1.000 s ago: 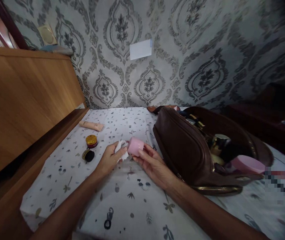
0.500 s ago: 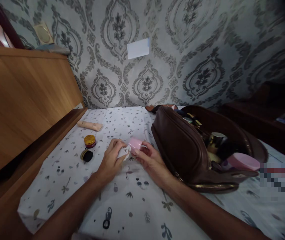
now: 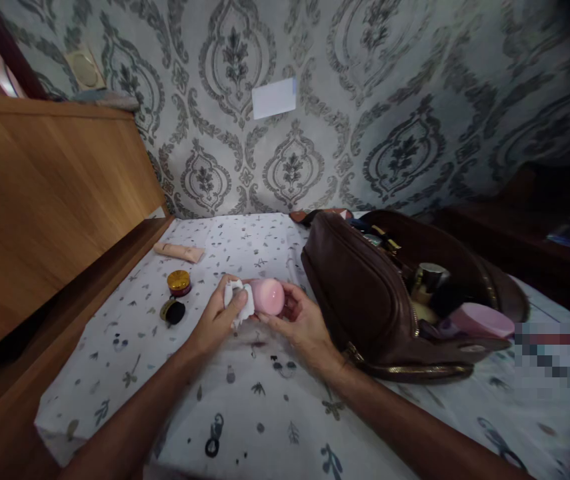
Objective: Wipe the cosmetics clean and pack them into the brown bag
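Note:
Between my hands, above the patterned cloth, is a pink cylindrical cosmetic container [image 3: 269, 297], its round end turned towards me. My right hand [image 3: 305, 323] grips it from the right, fingers curled around its side. In my left hand [image 3: 219, 313] a crumpled white wipe [image 3: 243, 305] is pinched, pressed against the container's left part. The wipe and fingers hide that part. Left of my hands sit a small jar with a gold lid [image 3: 179, 283] and a round black-topped item [image 3: 173, 311]. Farther back lies a beige tube [image 3: 179, 252].
An open brown toiletry bag [image 3: 359, 293] full of cosmetics stands close to my right hand, a pink item [image 3: 482, 321] sticking out of it. A wooden panel [image 3: 55, 213] borders the left side. The patterned wall [image 3: 289, 160] rises behind the white printed cloth [image 3: 245, 407].
The pink container has turned so that its round end faces me. My left hand's wipe now shows spread more widely against it. Both hands stay near the same place.

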`<state>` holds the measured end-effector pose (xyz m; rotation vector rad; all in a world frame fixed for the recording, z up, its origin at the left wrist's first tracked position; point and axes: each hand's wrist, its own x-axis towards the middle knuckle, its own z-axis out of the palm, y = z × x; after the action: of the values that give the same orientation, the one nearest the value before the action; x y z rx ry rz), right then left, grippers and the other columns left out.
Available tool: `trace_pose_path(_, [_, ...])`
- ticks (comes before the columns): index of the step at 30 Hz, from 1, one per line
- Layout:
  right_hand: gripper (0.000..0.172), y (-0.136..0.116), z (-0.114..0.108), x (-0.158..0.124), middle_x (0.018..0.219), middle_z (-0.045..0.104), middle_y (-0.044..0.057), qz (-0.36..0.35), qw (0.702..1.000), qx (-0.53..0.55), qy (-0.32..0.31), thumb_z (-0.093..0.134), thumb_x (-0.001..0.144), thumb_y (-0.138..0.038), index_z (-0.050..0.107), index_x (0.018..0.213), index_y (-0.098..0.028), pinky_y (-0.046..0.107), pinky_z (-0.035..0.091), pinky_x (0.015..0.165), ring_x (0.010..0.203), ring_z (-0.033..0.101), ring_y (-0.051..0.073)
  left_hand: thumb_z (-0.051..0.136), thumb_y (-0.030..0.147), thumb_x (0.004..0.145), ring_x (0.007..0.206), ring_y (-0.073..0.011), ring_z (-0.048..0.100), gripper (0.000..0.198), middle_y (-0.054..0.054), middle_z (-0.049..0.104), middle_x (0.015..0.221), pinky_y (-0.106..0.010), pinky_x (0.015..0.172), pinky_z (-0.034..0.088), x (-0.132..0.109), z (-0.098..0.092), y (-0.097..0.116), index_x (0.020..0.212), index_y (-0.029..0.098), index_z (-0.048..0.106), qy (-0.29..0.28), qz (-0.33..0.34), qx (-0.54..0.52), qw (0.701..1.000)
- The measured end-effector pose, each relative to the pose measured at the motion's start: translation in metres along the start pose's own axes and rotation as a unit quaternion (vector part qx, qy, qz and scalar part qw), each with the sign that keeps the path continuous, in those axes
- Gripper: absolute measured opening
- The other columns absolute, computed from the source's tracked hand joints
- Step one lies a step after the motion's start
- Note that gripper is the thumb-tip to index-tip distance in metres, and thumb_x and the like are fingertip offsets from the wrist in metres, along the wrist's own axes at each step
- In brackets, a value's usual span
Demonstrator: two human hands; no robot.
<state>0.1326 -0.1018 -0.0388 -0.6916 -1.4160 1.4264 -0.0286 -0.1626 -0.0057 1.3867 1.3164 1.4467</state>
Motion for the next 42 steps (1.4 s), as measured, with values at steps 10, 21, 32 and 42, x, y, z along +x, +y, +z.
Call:
trace_pose_path(10, [0.046, -0.008, 0.001, -0.005, 0.103, 0.066, 0.004, -0.024, 0.998, -0.026, -0.048, 0.08, 0.066, -0.033, 0.053, 0.101, -0.023, 0.037, 0.053, 0.088, 0.096, 0.065, 0.022, 0.069, 0.054, 0.082, 0.063, -0.0101, 0.049, 0.037, 0.004, 0.052, 0.073, -0.021, 0.059, 0.043, 0.002, 0.006, -0.003, 0.088, 0.02, 0.056, 0.038, -0.057, -0.078, 0.995])
trace_pose_path(21, [0.047, 0.008, 0.0, -0.007, 0.108, 0.064, 0.006, -0.1, 0.98, -0.163, -0.051, 0.078, 0.065, -0.023, 0.06, 0.109, -0.023, 0.037, 0.052, 0.086, 0.099, 0.062, 0.023, 0.063, 0.03, 0.085, 0.082, -0.0165, 0.055, 0.011, 0.0, 0.06, 0.083, -0.027, 0.078, 0.042, 0.006, -0.002, 0.0, 0.086, 0.019, 0.063, 0.053, 0.104, 0.158, 0.981])
trace_pose_path(32, [0.047, -0.004, -0.004, -0.003, 0.107, 0.062, 0.005, -0.016, 0.996, -0.079, -0.028, 0.077, 0.071, -0.038, 0.056, 0.11, -0.021, 0.034, 0.053, 0.082, 0.093, 0.063, 0.021, 0.063, 0.033, 0.084, 0.08, -0.0162, 0.055, 0.015, 0.0, 0.059, 0.083, -0.026, 0.074, 0.041, 0.007, -0.007, 0.007, 0.086, 0.019, 0.064, -0.016, 0.065, 0.164, 0.984])
trace_pose_path(42, [0.05, 0.007, 0.001, -0.009, 0.107, 0.062, 0.005, -0.101, 0.98, -0.15, -0.079, 0.083, 0.065, -0.026, 0.062, 0.111, -0.024, 0.038, 0.051, 0.09, 0.1, 0.06, 0.023, 0.06, 0.035, 0.085, 0.08, -0.0168, 0.055, 0.016, 0.001, 0.06, 0.08, -0.027, 0.077, 0.042, 0.009, -0.005, 0.001, 0.083, 0.019, 0.059, 0.024, 0.057, 0.161, 0.985])
